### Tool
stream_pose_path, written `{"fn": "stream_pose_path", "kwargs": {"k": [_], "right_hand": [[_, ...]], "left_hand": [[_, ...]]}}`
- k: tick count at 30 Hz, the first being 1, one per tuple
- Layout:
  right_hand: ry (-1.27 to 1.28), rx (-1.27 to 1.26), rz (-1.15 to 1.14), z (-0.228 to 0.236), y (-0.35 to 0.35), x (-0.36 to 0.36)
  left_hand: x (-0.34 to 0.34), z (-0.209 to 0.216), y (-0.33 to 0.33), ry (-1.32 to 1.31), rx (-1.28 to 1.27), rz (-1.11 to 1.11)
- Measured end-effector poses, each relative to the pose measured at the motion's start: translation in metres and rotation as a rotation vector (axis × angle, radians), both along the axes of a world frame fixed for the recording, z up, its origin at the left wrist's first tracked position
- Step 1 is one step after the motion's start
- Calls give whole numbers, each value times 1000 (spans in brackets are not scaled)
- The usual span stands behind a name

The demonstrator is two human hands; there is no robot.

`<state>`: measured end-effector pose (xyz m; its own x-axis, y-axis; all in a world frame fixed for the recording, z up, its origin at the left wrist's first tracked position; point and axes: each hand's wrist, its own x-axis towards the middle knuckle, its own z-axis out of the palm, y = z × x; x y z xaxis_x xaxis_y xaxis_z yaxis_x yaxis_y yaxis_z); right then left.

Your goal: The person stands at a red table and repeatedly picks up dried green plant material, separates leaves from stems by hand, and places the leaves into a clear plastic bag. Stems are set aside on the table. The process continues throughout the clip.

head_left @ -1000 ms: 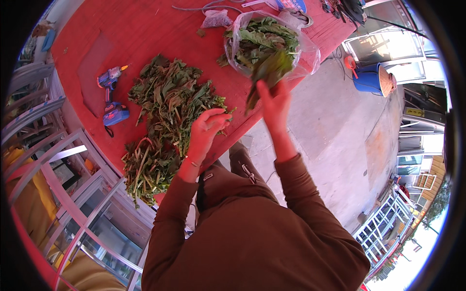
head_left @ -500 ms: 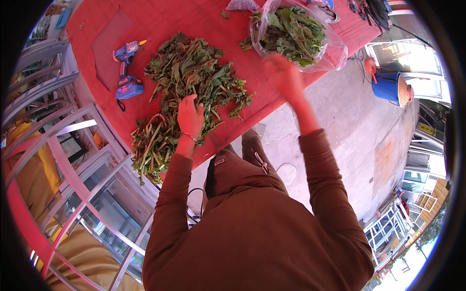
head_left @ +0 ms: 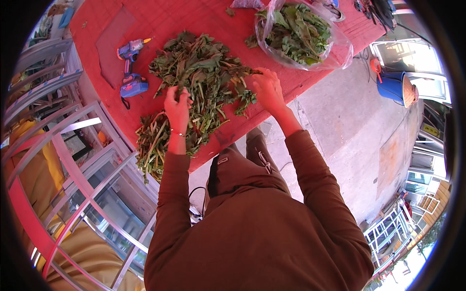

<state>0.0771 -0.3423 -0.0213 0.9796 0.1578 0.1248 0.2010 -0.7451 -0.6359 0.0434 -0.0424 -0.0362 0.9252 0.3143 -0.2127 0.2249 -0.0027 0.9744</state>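
A large heap of leafy greens (head_left: 201,65), dark and limp with pale stems towards the near left, lies on the red-covered table (head_left: 160,19). My left hand (head_left: 177,107) is at the heap's left side, its fingers curled around some of the leaves. At the right edge of the heap, my right hand (head_left: 268,91) closes its fingertips on a leafy piece. Beyond it, a clear plastic bag (head_left: 340,48) stands open with more leafy greens (head_left: 302,34) inside.
A blue cordless drill (head_left: 130,68) lies left of the heap. Farther back is a small bag of purplish contents (head_left: 246,4). Metal window frames (head_left: 73,169) crowd the left side. A blue bucket (head_left: 391,88) stands on the concrete floor (head_left: 335,131) at right.
My right hand has come back from the plastic bag to the heap's right edge and taken hold of leaves. My left hand has shifted slightly left over the heap.
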Motion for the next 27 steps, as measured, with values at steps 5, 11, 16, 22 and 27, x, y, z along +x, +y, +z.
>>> {"fn": "stream_pose_path", "kwargs": {"k": [5,11,16,22,27], "right_hand": [[20,-57,-81,-13,-5,-7],[89,9,-86,-26,12,-21],[361,481,-2,1,49,-29],[682,1158,-67,39,80,-36],[767,1412,-243,51,75,-38]], "left_hand": [[9,37,9,-38,-392,-54],[0,34,0,138,-718,-136],[-13,28,-19,141,-430,-328],[-36,12,-37,89,-178,-484],[-46,26,-49,31,-95,-547]]}}
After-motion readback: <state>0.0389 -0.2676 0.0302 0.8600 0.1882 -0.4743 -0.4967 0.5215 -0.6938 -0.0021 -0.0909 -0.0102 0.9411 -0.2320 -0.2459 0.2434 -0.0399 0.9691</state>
